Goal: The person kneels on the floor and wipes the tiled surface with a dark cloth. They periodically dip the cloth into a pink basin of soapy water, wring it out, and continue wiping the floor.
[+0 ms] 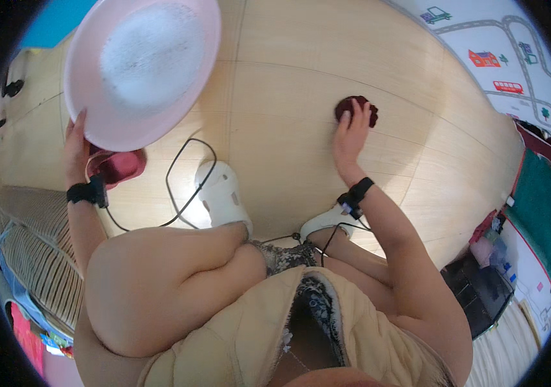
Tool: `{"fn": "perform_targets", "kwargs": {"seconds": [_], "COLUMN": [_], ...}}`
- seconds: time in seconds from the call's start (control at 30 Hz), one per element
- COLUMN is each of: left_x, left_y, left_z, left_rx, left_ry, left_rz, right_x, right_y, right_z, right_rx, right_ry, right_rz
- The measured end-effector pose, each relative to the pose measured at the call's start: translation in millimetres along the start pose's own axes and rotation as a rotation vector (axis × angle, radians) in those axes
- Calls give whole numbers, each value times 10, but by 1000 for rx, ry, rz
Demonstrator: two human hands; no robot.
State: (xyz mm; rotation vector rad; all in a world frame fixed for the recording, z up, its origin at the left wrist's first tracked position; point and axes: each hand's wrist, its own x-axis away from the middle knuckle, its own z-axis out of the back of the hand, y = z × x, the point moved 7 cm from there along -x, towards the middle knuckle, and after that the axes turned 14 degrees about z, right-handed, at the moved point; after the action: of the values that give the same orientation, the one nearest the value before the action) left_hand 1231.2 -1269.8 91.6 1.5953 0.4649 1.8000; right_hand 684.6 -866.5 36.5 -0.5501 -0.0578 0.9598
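Note:
My left hand (77, 145) grips the near left rim of a pink plastic basin (82, 82), thumb over the edge. White suds (152, 58) cover the water in it. To the right, my right hand (354, 133) presses a dark red cloth or scrubber (371, 114) against the tiled floor (280, 145); its exact kind is not clear. Both wrists wear black straps with small devices and thin cables.
Beside the basin's near edge lies a red slipper (130, 167). A black cable (167, 179) loops over the floor near my white clogs (222, 193). A striped cushion or cloth (38, 242) is at left; a play mat with printed roads (488, 43) lies at upper right.

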Motion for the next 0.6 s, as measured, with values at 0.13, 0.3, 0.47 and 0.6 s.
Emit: {"fn": "perform_targets", "kwargs": {"seconds": [0.13, 0.3, 0.47, 0.6], "left_x": [-22, 26, 194, 147], "left_y": [-35, -44, -54, -84], "left_z": [96, -114, -130, -195], "left_rx": [2, -20, -20, -30], "left_ry": [25, -26, 4, -53], "left_rz": [-7, -19, -53, -83], "right_x": [56, 266, 509, 375], "right_y": [-1068, -2160, -2161, -1405], "right_z": [-544, -981, -842, -361], "right_rx": [-305, -368, -531, -433], "right_ry": [-64, -223, -605, -771], "right_rz": [-2, 328, 883, 1061]}}
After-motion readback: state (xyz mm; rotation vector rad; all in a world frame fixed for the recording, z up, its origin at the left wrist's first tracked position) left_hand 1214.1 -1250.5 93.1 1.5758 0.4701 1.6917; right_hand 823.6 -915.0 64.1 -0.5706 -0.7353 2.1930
